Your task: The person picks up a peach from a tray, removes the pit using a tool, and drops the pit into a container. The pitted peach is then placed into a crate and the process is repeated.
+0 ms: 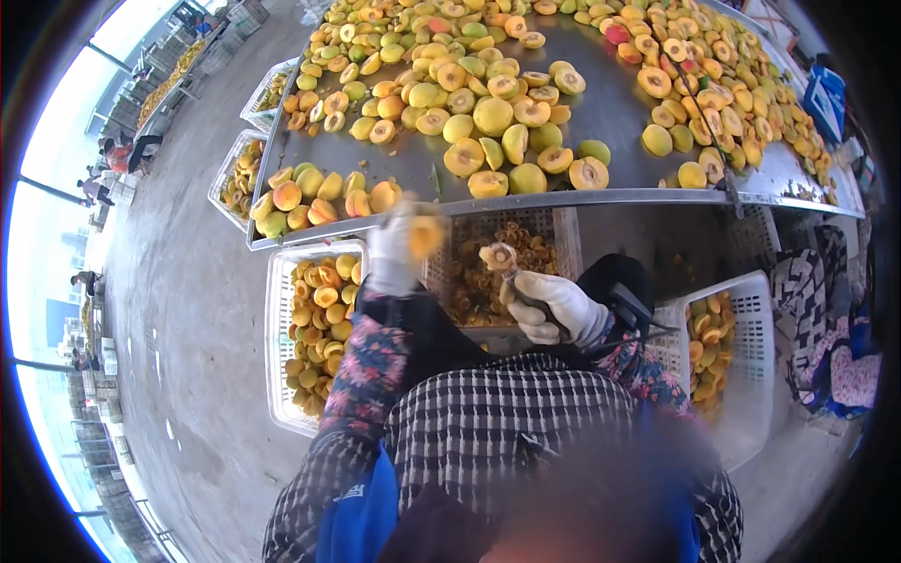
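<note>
White-gloved hands: left [392,246] holds one peach half [424,235], right [556,305] one pitter [507,272].

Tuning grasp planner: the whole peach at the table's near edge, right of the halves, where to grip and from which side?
Take the whole peach across its round middle with the fingers, from above. It sits free on the metal table near the raised front rim, which likely hinders a low approach from the front.

One head-worn fisheye camera looks steeply down and forward, close over the person's chest. The worktop [601,122] fills the upper frame, the floor the left
</note>
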`<state>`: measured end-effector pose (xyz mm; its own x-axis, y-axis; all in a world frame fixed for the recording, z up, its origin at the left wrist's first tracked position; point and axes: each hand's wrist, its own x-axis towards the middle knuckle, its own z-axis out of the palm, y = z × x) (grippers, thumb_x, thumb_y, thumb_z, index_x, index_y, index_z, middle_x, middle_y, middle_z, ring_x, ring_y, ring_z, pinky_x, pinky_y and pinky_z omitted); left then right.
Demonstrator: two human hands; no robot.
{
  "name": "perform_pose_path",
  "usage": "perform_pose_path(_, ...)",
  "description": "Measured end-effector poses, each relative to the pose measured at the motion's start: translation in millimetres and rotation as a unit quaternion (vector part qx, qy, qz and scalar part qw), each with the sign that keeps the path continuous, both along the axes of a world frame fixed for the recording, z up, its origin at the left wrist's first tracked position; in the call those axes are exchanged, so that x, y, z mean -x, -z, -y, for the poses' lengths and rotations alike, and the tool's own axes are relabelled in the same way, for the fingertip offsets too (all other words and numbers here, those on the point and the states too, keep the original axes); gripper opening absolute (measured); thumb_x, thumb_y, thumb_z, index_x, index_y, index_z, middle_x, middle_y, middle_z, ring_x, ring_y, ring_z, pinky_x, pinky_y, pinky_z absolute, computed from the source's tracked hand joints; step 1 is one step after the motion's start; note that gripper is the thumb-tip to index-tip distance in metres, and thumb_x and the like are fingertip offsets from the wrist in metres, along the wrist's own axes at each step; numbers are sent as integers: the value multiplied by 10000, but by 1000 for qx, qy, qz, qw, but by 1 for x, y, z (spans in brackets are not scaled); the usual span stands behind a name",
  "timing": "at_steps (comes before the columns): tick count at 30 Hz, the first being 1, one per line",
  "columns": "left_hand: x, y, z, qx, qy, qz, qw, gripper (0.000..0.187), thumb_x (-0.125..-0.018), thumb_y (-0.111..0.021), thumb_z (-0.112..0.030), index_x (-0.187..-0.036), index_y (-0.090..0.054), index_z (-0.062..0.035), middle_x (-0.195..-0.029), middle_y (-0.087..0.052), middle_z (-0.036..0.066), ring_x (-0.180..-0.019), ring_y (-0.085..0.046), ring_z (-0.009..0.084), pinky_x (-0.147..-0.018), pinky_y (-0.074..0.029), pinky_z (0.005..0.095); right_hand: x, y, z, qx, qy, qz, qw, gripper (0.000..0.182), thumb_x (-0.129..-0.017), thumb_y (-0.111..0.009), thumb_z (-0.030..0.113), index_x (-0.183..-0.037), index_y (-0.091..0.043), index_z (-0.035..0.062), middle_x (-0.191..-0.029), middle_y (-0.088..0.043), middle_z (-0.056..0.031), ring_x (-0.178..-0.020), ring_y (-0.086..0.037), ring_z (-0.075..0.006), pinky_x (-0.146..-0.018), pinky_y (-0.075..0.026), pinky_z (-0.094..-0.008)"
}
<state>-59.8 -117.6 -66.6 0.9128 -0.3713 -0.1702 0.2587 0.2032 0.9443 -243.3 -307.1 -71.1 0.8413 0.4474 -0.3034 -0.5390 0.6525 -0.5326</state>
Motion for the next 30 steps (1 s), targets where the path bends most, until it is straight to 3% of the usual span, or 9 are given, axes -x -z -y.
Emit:
perform_pose_path(2,-45,9,-50,-170,-132,106,971,265,-934,-641,-265,-912,-696,-7,-768,-686,49,-639,-607,97,-601,-493,239,4,-5,6,224,6,4,975,312,-1005,-493,360,-1115,-525,71,-639,-453,21,-445,-402,-83,-398,-324,-221)
perform_pose_path(3,-54,1,-70,-270,-123,148,944,298,-935,-636,-263,-974,-697,26,-764,-677,33,-663,-583,87,-650,-488,241,1,14,10,368,-24,43,929,344,-982,-510,283,-1232,-471,49,-708,-583,-72,-569,-578,-216,-518,-455,-314)
perform_pose_path(6,-62,-27,-91,-561,-78,331,755,339,-874,-664,-294,-1079,-691,-25,-1037,-694,131,-995,-637,262,-880,-482,355,6,37,6,697,-2,168,697,434,-953,-511,222,-1333,-400,43,-854,-654,-207,-782,-648,-388,-698,-499,-435)
perform_pose_path(7,-65,-28,-85,-539,-67,355,761,347,-862,-668,-295,-1093,-687,-35,-1079,-679,142,-1037,-620,284,-905,-471,367,3,30,6,689,-50,110,715,503,-928,-509,168,-1390,-346,52,-1021,-628,-304,-939,-612,-469,-824,-480,-486)
perform_pose_path(11,-68,-33,-10,-438,35,419,795,398,-845,-662,-290,-1170,-638,-61,-1174,-633,183,-1121,-581,332,-974,-442,398,0,62,0,689,-2,137,711,503,-914,-522,140,-1383,-359,61,-1062,-625,-290,-957,-620,-429,-828,-492,-466)
perform_pose_path(14,-86,7,47,-441,61,466,765,476,-844,-644,-333,-1240,-573,-79,-1190,-592,204,-1108,-565,370,-957,-456,432,4,88,-2,654,80,228,717,505,-903,-528,113,-1383,-377,66,-1084,-635,-258,-956,-623,-421,-827,-495,-464)
perform_pose_path(18,-96,37,95,-469,136,383,784,642,-764,-703,-330,-1330,-488,-117,-1177,-576,255,-1106,-570,391,-945,-474,445,4,91,-2,682,69,231,690,527,-898,-526,97,-1405,-382,82,-1166,-634,-199,-989,-621,-404,-844,-501,-449)
perform_pose_path(25,-97,33,65,-414,-27,359,836,672,-733,-730,-400,-1280,-504,-83,-1165,-550,281,-1123,-538,437,-969,-450,459,2,91,-4,675,80,251,689,446,-900,-542,91,-1342,-479,111,-1069,-631,-217,-941,-621,-404,-806,-486,-445)
perform_pose_path(30,-146,-9,-43,-455,-170,378,788,567,-672,-799,-372,-1150,-599,-144,-1048,-613,218,-983,-609,390,-877,-493,445,-2,61,-9,687,-27,180,703,485,-903,-541,101,-1370,-414,138,-1019,-632,-238,-911,-621,-412,-775,-482,-464)
